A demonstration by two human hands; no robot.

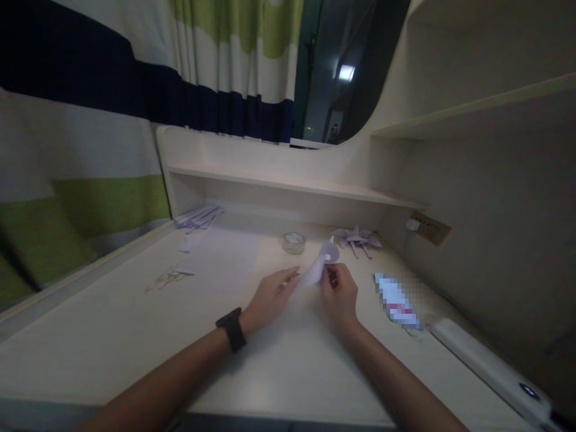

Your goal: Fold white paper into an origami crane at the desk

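My right hand (339,294) pinches a curled piece of white paper (315,271) between thumb and fingers, above the middle of the desk. The paper's upper end bends round into a loop, and a small point sticks up from it. My left hand (274,295), with a black watch on its wrist, has its fingers stretched out beside the paper's left edge. Whether its fingertips touch the paper, I cannot tell. Just behind the paper stands a roll of clear tape (294,243). Several folded paper pinwheels (356,236) lie farther back on the right.
Pale sheets of paper (225,255) lie left of centre. A bundle of paper strips (198,217) rests at the back left, with scissors (173,276) nearer. A phone (398,302) and a long white device (490,366) lie to the right. A raised shelf (279,183) spans the back.
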